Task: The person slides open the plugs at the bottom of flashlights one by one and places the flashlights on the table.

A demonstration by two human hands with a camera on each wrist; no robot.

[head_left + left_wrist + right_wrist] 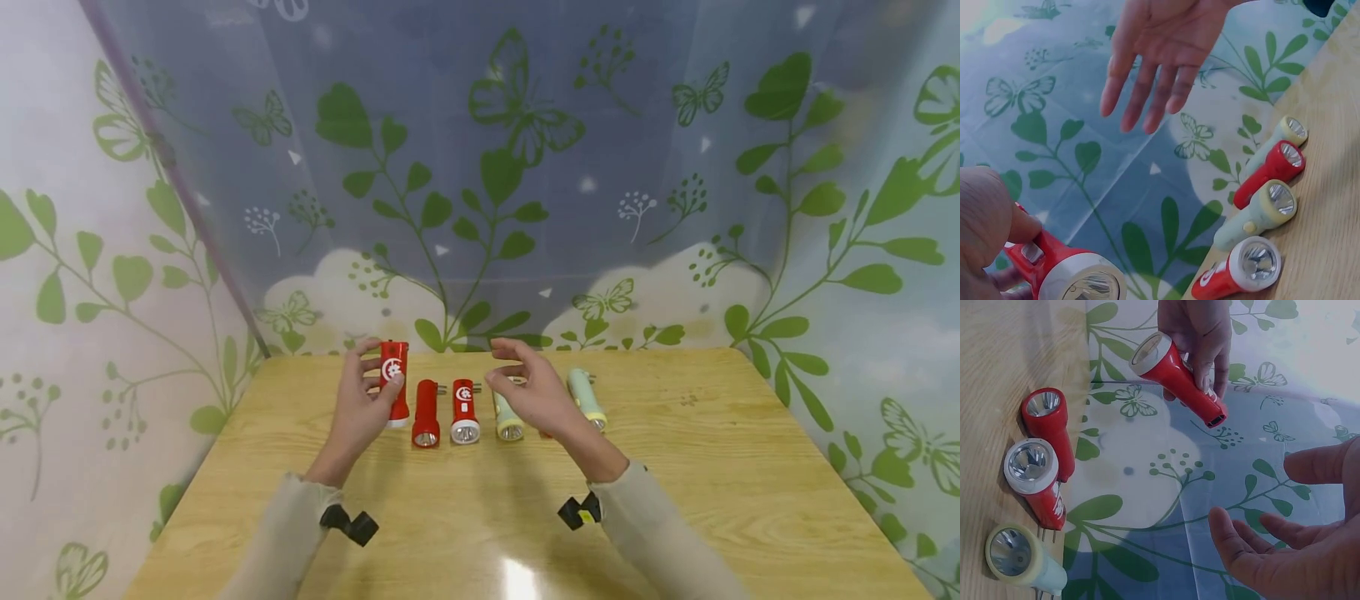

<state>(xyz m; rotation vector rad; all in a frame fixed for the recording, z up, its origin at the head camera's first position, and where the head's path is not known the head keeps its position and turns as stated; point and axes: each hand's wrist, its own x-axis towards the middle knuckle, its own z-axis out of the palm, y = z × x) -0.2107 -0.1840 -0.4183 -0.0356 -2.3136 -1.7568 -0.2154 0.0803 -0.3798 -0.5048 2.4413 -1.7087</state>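
My left hand (358,417) grips a red flashlight (393,375) with a white rim and a white emblem, its thumb lying at the switch. In the right wrist view that flashlight is raised off the table, its lens pointing up and left. My right hand (534,390) is held above the row with loosely bent fingers and holds nothing. Below it a pale green flashlight (511,425) with a yellow rim is partly covered. An all-red flashlight (426,412) and a red one with a white rim (465,412) lie side by side in the middle.
Another red flashlight (1272,167), mostly hidden by my right hand in the head view, lies between two pale green ones. The second pale green flashlight (585,398) ends the row at right. The wooden table (712,483) meets a printed curtain (450,167) at its back edge.
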